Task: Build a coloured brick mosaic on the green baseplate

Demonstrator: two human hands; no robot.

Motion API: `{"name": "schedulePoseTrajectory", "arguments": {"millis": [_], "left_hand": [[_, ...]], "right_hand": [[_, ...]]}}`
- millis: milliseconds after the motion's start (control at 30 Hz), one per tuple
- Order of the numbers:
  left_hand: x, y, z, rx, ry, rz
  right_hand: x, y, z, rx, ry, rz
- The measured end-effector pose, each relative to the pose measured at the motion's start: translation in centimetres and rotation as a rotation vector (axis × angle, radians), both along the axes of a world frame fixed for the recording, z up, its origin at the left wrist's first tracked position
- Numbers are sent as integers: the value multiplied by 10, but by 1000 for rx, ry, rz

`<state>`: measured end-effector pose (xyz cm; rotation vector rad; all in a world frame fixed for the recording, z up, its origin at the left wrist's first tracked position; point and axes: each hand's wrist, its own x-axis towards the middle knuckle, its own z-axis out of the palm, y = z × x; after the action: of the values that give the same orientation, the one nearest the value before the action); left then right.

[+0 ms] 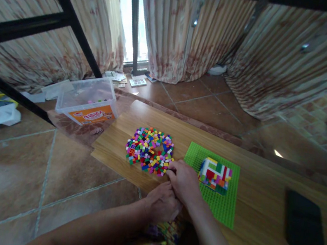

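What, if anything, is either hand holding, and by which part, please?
That cannot be told: the right hand is at the multicoloured pile of plastic bricks, the left hand is curled, and any hold is hidden.

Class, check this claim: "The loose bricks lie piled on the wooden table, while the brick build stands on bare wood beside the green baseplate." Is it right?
Not quite: the head view shows the brick build standing on the green baseplate. The loose bricks do lie piled on the wooden table.

Curtains (171, 36) and floor tiles (18, 165) before us
We see papers (116, 78) near a bright window (126, 11) and a blurred, dark flat object (305, 228) at right.
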<state>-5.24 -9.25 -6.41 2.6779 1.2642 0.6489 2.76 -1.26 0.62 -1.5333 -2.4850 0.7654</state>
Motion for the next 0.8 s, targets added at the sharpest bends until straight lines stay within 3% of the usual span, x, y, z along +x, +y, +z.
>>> {"name": "schedulePoseTrajectory", "arguments": {"millis": [133, 267, 433, 600, 800], "left_hand": [[-2, 1, 1, 21, -76, -6], [-6, 4, 10, 0, -160, 13], [-7, 7, 26, -56, -153, -8], [-8, 7, 32, -57, -184, 15], [-8, 7, 28, -27, -176, 29]], "right_hand": [[1, -3, 2, 19, 63, -14], [18, -13, 7, 24, 267, -106], [67, -28, 6, 50, 531, -383], [122, -27, -8, 131, 640, -705], [140, -11, -23, 205, 723, -873]]}}
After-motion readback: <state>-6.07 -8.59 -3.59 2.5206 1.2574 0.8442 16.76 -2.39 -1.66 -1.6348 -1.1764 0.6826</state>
